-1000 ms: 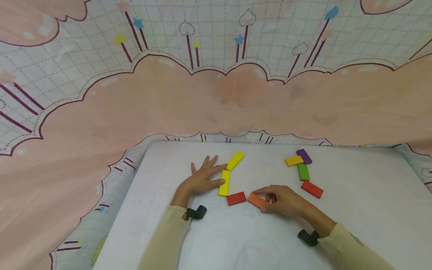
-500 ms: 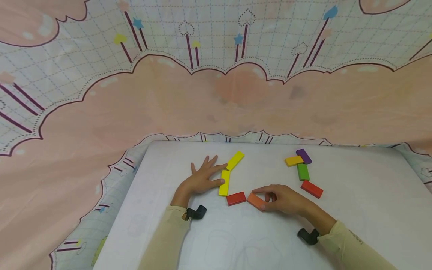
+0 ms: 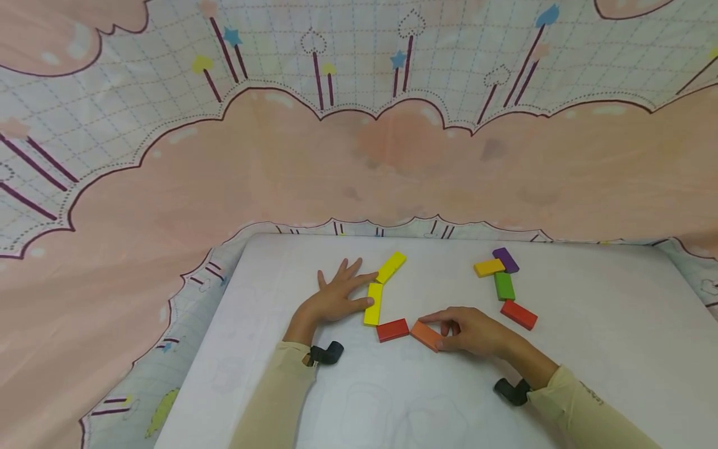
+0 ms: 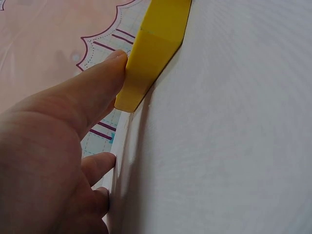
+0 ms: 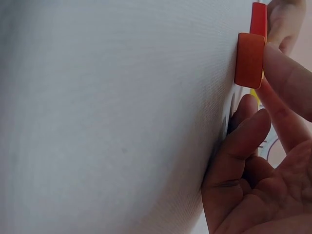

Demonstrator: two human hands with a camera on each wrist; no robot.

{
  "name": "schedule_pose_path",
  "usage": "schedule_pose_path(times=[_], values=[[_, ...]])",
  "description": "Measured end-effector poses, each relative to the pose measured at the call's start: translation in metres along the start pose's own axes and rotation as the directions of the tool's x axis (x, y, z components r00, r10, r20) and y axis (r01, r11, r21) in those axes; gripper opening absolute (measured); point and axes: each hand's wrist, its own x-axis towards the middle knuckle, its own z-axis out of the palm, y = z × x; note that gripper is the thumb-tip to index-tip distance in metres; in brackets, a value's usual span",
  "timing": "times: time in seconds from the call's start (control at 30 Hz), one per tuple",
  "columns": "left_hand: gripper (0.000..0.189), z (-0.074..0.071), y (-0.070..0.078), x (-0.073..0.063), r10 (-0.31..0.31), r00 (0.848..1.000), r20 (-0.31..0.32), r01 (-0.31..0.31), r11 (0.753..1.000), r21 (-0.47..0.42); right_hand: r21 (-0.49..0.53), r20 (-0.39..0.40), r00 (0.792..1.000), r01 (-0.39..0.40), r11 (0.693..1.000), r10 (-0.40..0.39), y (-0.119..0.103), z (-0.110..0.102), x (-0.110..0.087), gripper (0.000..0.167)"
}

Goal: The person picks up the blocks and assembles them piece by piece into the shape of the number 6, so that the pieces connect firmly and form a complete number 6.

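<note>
On the white tabletop [image 3: 348, 405], a near red block [image 3: 392, 330] lies at lower centre of the head view, right at the left end of the orange block [image 3: 425, 337]; whether the two touch, I cannot tell. The right hand [image 3: 473, 330] pinches the orange block between thumb and index finger, covering part of its right end. Left of centre, the left hand [image 3: 336, 300] spreads its fingers loosely, the thumb tip against the lower yellow block [image 3: 373, 305] and the index fingertip at the bottom end of the upper yellow block [image 3: 391, 267]. Right of centre, apart from these, sit a purple block [image 3: 507, 259], an amber block [image 3: 489, 268], a green block [image 3: 504, 287] and a far red block [image 3: 518, 315]. A patterned cloth [image 3: 336, 168] fills the upper frame.

The orange block's long axis slants from upper left to lower right; the lower yellow block runs nearly up and down the frame, the upper one leans up to the right
</note>
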Motion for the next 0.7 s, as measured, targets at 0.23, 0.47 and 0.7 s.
schedule_pose_path(times=[0.23,0.47,0.7], values=[[0.063,-0.0014,0.0016,-0.0005,-0.006,1.0,0.003,0.006,1.0,0.009,-0.011,0.0,1.0,-0.021,1.0,0.021,0.0009,0.0004,0.0011,0.049],[0.063,-0.0023,0.0022,-0.0009,-0.009,1.0,0.011,0.009,1.0,0.008,-0.021,0.009,0.999,-0.035,0.999,0.035,0.0002,-0.0003,0.0007,0.05],[0.063,-0.002,0.0027,-0.0008,-0.011,1.0,0.012,0.011,1.0,0.008,0.0,0.02,0.999,-0.036,0.999,0.036,0.0,-0.0011,0.0011,0.054]])
